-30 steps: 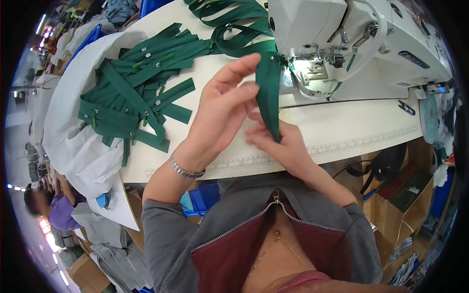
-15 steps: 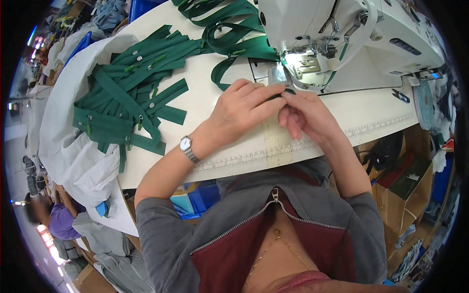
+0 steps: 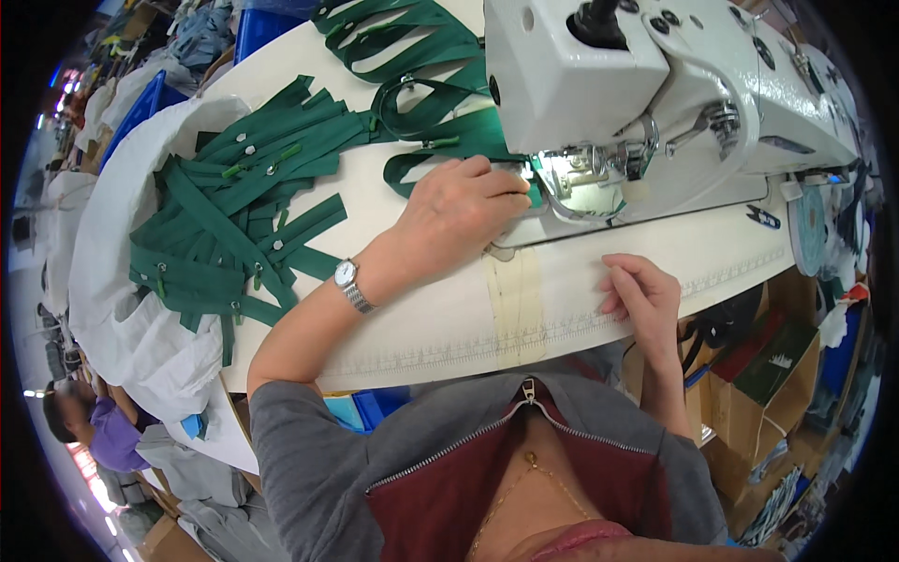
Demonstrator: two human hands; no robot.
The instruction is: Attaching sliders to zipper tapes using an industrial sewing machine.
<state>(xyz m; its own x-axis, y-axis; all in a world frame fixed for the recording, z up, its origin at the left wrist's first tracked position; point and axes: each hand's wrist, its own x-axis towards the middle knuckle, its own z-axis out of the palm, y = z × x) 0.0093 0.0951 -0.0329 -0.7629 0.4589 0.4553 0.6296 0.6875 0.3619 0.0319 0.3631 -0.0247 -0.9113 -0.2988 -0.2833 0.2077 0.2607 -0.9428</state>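
Observation:
My left hand (image 3: 468,211), with a wristwatch (image 3: 346,273) on its wrist, is closed at the needle area of a white sewing machine (image 3: 576,80). Its fingertips pinch the end of a green zipper (image 3: 536,194) beside the lit metal presser foot (image 3: 576,169); part of this zipper is hidden under the fingers. Away from the machine, over the table's front edge, my right hand (image 3: 648,298) is loosely curled with thumb and forefinger apart and nothing visible in it. Looped green zipper tape (image 3: 421,98) trails left from the needle area.
Many green zippers with pulls lie heaped (image 3: 234,206) on white cloth (image 3: 94,272) at the left. A ruler strip (image 3: 421,351) runs along the table front. Small thread snips (image 3: 763,217) lie at the right. A cardboard box (image 3: 763,375) stands below right. A person in purple (image 3: 112,436) sits far left.
My hands have come apart: the right moved down and right, away from the machine. The left stayed near the needle with the zipper's end, now closer to the presser foot.

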